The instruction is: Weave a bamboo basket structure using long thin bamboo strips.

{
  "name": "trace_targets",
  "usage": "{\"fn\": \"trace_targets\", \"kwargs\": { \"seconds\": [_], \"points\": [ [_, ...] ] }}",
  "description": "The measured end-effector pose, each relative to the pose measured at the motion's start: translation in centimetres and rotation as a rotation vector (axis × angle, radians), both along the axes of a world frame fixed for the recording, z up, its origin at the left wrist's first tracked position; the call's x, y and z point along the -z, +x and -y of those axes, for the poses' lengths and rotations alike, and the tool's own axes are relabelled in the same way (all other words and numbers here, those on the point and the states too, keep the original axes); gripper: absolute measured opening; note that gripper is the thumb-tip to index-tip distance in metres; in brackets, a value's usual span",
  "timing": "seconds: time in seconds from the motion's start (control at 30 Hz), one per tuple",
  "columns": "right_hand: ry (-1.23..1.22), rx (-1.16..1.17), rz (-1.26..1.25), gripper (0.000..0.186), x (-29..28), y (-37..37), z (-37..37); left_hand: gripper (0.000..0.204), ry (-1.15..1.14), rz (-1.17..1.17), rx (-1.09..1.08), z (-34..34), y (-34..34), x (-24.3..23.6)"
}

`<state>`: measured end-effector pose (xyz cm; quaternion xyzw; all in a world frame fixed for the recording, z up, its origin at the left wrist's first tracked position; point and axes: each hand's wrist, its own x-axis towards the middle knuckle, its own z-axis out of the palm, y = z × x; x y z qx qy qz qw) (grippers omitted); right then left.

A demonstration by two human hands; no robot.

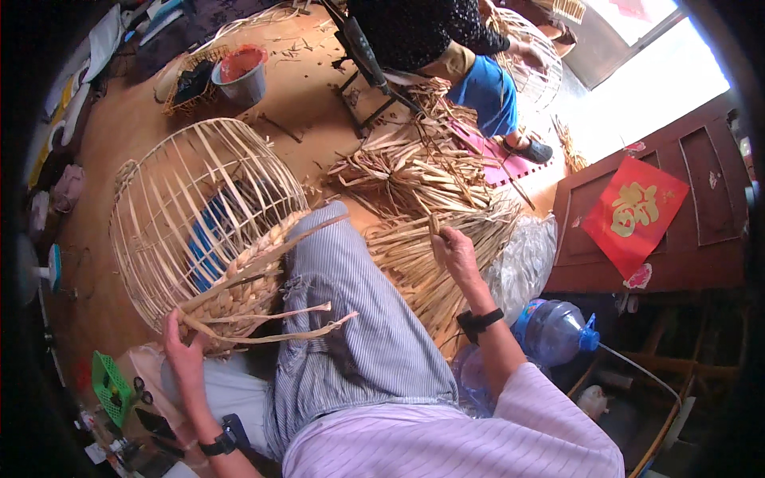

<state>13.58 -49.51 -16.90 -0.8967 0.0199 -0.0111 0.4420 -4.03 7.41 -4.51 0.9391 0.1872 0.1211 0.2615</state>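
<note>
A round basket frame [209, 171] of pale thin ribs lies on its side by my knee. Thick braided weaving [251, 275] of dried leaf strips covers its near part. My left hand [185, 357] is at the lower end of that weaving, fingers closed on a dried leaf strip [263, 338] whose loose ends reach over my thigh. Out to the right, my right hand [458, 256] pinches the end of another dried strip [434, 226] above a spread bundle of dried stalks [422, 275]. The fingertips of my left hand are partly hidden by the strips.
A larger heap of dried leaves [414, 177] lies ahead, near a seated person in blue [488, 95]. A grey bucket [241, 76] stands at the far left. Large water bottles [554, 331] and clear plastic wrap [522, 259] are beside my right arm. A green basket [110, 386] sits lower left.
</note>
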Motion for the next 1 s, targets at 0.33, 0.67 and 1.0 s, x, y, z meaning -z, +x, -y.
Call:
{"fn": "trace_targets", "kwargs": {
  "seconds": [0.33, 0.67, 1.0],
  "points": [
    [0.742, -0.159, -0.301, 0.027, -5.8, 0.7, -1.6, 0.07, 0.009, -0.002, 0.039, 2.0, 0.2, -2.0],
    [0.075, -0.162, 0.201, 0.013, -11.5, 3.2, -1.0, 0.067, -0.065, 0.05, 0.131, 2.3, 0.7, -4.2],
    [-0.456, -0.342, 0.331, 0.014, -8.7, 6.0, -2.8, 0.025, -0.049, 0.349, -0.018, 2.3, -0.3, -7.6]
  ]
}}
